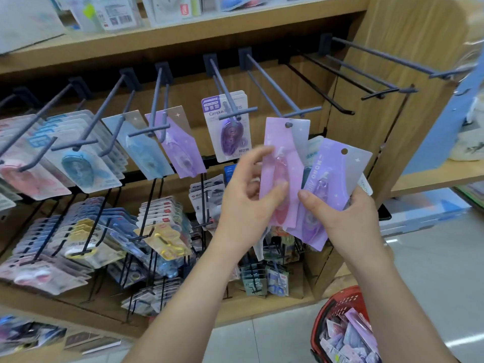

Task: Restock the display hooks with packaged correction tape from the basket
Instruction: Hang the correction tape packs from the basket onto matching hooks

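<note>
The head camera looks down at a wooden display shelf (pixel 183 35) fitted with rows of blue-grey hooks. The left hand (pixel 248 197) pinches a pink correction tape pack (pixel 284 163) by its lower left edge, with the thumb pressed on the front and the fingers curled round the side. The pack hangs upright, and its punched hole sits right at the front end of one hook (pixel 272 85). Whether the tip has passed through the hole is hard to tell. Just to the right, the right hand (pixel 343 216) grips a small fan of packs from below. A purple pack (pixel 332 176) is in front and tilted to the right, and the top of a blue pack (pixel 313 149) shows behind it. On the hooks to the left hang a Campus pack (pixel 230 129), another purple pack (pixel 180 148), a pale blue pack (pixel 142 148) and thicker stacks further along. The hooks to the right (pixel 366 72) are bare. At the bottom right, a red basket (pixel 323 310) stands on the tiled floor (pixel 432 271), holding a loose heap of more packs (pixel 353 336), mostly purple and white.
</note>
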`<action>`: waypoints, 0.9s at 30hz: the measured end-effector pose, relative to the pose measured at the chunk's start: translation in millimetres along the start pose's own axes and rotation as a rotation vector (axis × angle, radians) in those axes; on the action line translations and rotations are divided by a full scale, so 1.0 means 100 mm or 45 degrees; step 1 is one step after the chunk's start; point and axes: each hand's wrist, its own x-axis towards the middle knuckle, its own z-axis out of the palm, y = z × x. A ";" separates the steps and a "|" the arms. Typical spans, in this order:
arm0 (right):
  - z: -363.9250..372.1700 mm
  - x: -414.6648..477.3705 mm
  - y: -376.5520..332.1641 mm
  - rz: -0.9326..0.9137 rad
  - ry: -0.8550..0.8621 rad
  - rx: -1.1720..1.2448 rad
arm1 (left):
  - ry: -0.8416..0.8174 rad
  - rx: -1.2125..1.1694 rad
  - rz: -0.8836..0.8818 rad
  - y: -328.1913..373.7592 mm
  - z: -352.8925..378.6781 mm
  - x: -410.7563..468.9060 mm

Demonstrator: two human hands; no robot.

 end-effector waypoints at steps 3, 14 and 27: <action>-0.07 -0.02 0.01 -0.002 0.027 -0.034 | 0.116 0.082 -0.049 -0.09 0.01 0.05; -0.18 -0.15 -0.12 0.121 -0.004 0.228 | 0.238 0.694 -0.065 -0.33 0.10 0.62; 0.10 -0.26 -0.16 0.188 -0.234 0.286 | -0.098 0.448 -0.274 -0.13 -0.01 -0.39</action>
